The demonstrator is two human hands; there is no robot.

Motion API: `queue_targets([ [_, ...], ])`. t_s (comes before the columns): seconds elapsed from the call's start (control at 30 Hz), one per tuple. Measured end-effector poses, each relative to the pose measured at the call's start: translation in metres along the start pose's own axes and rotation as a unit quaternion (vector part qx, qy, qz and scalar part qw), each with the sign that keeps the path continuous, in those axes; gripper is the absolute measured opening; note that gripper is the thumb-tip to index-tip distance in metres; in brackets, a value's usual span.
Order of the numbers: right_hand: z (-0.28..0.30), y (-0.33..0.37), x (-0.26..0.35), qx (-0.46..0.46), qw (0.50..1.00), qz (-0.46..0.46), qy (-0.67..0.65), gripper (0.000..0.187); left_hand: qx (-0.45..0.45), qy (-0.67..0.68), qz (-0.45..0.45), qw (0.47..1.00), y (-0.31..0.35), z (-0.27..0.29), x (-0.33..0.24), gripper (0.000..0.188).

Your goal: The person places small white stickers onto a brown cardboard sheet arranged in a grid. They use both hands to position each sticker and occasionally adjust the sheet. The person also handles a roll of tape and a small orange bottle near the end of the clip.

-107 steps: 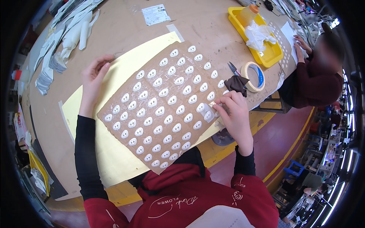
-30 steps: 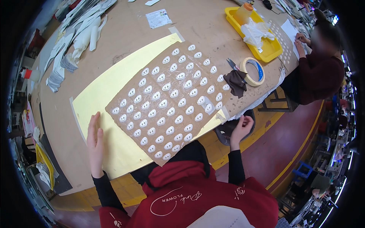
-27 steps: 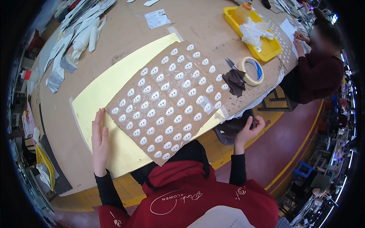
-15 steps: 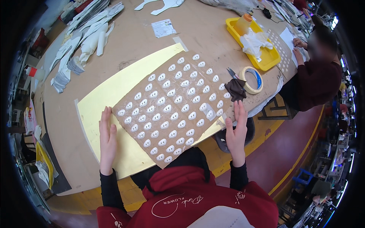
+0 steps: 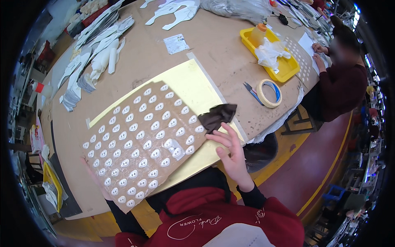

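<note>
A brown sheet (image 5: 135, 133) carries rows of small white rounded pieces, each with two dark holes. It lies over a pale yellow panel (image 5: 193, 86), with its left part reaching past the panel. My left hand (image 5: 94, 176) is mostly hidden beneath the sheet's lower left edge, and its fingers do not show. Beside the sheet's right corner, my right hand (image 5: 233, 155) is open with fingers spread. Its fingertips meet the lower edge of a crumpled dark brown cloth (image 5: 218, 116); I cannot tell whether they press on it.
To the right lie a tape roll (image 5: 269, 93) and scissors (image 5: 252, 91). A yellow tray (image 5: 290, 70) holds a bottle and a plastic bag. White cut pieces (image 5: 98, 45) cover the far left. A person in dark red (image 5: 343, 88) sits at the right edge.
The sheet has moved left across the panel, uncovering the panel's right part. The dark cloth has shifted left, away from the tape roll. My left hand has gone under the sheet; my right hand moved left.
</note>
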State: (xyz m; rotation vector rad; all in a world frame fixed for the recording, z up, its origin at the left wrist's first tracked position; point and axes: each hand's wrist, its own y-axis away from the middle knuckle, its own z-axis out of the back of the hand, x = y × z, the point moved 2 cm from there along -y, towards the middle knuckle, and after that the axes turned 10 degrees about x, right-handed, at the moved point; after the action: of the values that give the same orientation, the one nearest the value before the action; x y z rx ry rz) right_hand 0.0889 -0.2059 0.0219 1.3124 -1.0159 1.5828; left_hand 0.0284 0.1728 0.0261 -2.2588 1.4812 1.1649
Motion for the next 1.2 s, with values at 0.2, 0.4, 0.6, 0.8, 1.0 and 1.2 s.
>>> queue_targets([
  [0.2, 0.008, -0.036, 0.016, -0.070, 0.954, 0.061, 0.285, 0.043, -0.030, 0.032, 0.026, 0.999, 0.014, 0.009, -0.003, 0.065],
  [0.4, 0.041, -0.056, -0.019, -0.039, 0.949, 0.027, 0.312, 0.033, -0.022, 0.062, 0.057, 0.996, 0.015, 0.012, -0.001, 0.068],
  [0.6, 0.075, -0.051, -0.012, -0.166, 0.965, -0.011, 0.203, 0.042, -0.018, 0.061, 0.056, 0.996, 0.015, 0.011, -0.004, 0.069],
  [0.8, 0.083, -0.044, 0.001, -0.134, 0.876, 0.084, 0.455, 0.056, 0.011, 0.041, 0.026, 0.999, 0.015, 0.006, 0.000, 0.069],
  [1.0, 0.074, -0.035, -0.010, -0.148, 0.965, 0.087, 0.198, 0.056, 0.057, 0.047, 0.030, 0.997, 0.011, -0.006, 0.012, 0.068],
  [1.2, 0.054, -0.050, 0.018, -0.107, 0.960, 0.126, 0.228, 0.057, 0.083, 0.050, 0.037, 0.995, 0.002, -0.024, 0.009, 0.068],
])
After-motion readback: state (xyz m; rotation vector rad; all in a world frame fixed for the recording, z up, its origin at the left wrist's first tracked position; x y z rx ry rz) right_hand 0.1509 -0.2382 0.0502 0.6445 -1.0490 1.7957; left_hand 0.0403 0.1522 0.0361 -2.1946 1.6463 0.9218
